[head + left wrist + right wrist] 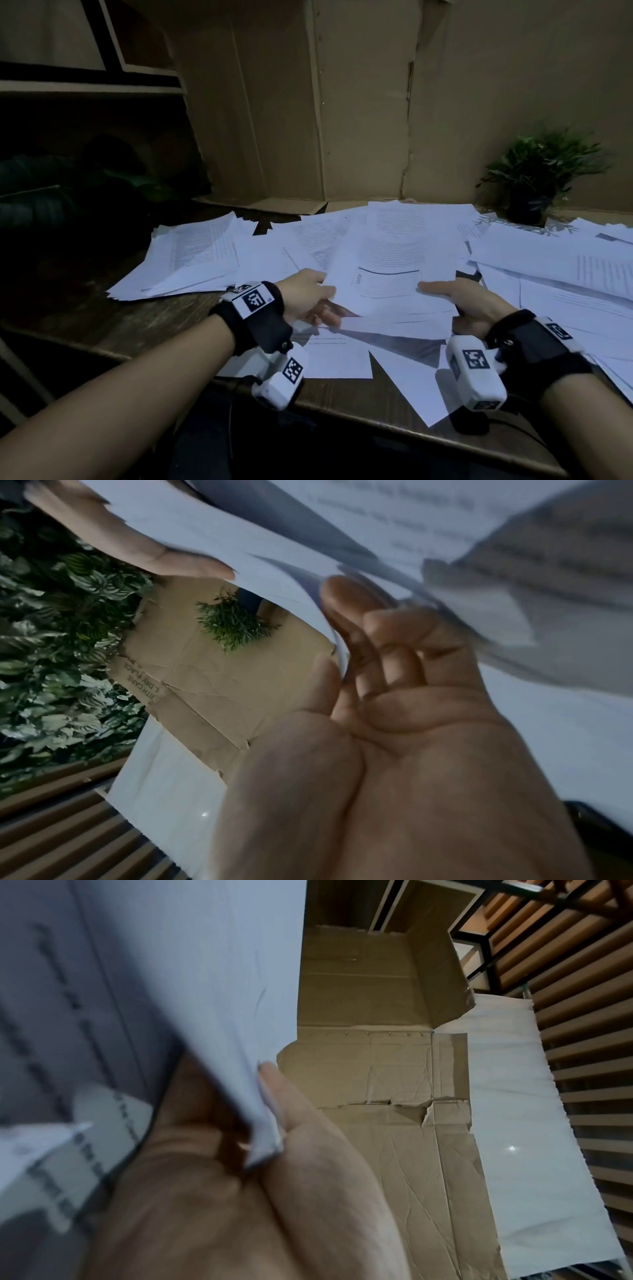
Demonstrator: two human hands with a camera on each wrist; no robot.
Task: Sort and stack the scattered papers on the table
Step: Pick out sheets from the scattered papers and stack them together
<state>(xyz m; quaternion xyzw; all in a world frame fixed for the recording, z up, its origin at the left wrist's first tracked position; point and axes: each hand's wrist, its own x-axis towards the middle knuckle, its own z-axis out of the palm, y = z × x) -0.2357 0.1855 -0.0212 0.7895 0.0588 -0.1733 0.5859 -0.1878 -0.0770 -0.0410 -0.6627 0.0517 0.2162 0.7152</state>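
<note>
White printed papers lie scattered over the dark wooden table [147, 329]. I hold a small bundle of sheets [390, 274] lifted above the table's middle, with a chart on the top page. My left hand [325, 298] grips its left edge, thumb on top and fingers beneath. My right hand [442, 298] pinches the right edge the same way. In the left wrist view my left hand [342, 647] has its fingers curled under the blurred bundle [428, 534]. In the right wrist view my right hand [253, 1110] has its thumb pressed on the bundle's corner [222, 1015].
A loose pile of papers [191, 257] lies at the left and more sheets [565, 274] spread to the right. A small potted plant [534, 178] stands at the back right. Cardboard panels [359, 102] wall the back. Single sheets [342, 359] hang near the front edge.
</note>
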